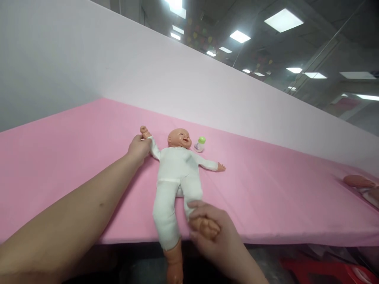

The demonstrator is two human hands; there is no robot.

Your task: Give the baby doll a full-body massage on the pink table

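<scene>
On its back on the pink sheet lies a baby doll in a white long-sleeved top and white trousers, head toward the wall. My left hand is closed round the doll's forearm at the left, just below its bare hand. Near the table's front edge, my right hand wraps round the doll's foot at the right, which shows between my fingers and thumb. The doll's other foot hangs past the edge. Beside its head lies a small baby bottle with a green cap.
A pink-covered table stretches left and right, with a white wall along its back. Part of another doll shows at the far right. Something red sits below the front edge at the lower right.
</scene>
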